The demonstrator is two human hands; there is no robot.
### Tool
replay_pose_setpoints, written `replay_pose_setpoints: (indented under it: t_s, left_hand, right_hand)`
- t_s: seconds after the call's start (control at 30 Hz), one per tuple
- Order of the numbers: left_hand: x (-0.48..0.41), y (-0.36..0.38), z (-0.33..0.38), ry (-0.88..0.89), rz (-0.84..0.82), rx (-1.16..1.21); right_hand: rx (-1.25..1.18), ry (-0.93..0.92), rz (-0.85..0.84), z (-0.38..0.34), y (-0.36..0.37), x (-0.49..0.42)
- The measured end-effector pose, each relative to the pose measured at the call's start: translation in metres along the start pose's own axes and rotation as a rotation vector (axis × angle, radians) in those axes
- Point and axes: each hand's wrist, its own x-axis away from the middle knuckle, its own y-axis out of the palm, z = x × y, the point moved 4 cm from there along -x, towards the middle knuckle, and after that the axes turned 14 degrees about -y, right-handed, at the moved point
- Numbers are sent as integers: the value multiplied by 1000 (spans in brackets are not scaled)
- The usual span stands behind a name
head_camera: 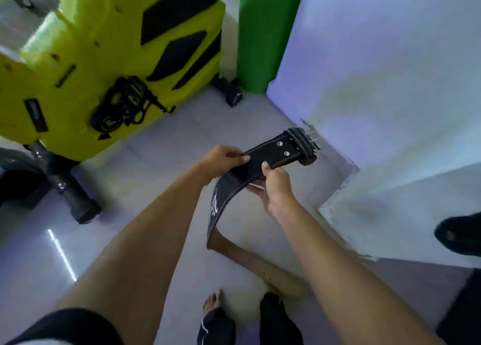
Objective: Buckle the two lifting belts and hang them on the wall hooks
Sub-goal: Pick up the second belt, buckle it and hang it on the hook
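Black leather lifting belt (270, 160) held in the air over the pale tiled floor (161, 167), in front of the person, near the corner of a white wall (390, 71); left hand (223, 160) pinches the belt's far edge, fingers (243, 158) clamped on the leather; right hand (277, 186) grips the near edge, thumb on top, the other fingers under the strap, closed on it. Buckle end (303, 143) points toward the wall, two metal rivets on the strap just behind it, prongs sticking out; the wide back part curves down between the forearms, white lettering on its outer face, tan inner side showing where it trails toward the floor. Bare foot (212, 301) below. Yellow-green exercise machine (104, 58) to the left; green pillar (260, 32) beside the wall. Motion blur at the edges; no second belt made out.
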Motion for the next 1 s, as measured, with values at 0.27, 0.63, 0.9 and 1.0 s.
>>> replay_pose_setpoints:
  t_s: [0.27,0.63,0.9,1.0]
  left_hand:
    - [185,24,186,406,-135,-8]
    - [401,111,364,891,-354,36]
    - [477,147,398,1068,-330,216]
    - [490,158,399,1121,-320,180]
  right_hand:
    - [77,-478,186,-213,-69,166]
    - [-149,-843,460,-408,-174,347]
    - [-156,-1071,556,-501,-202,435]
    - [-150,-1149,515,-523,-208,457]
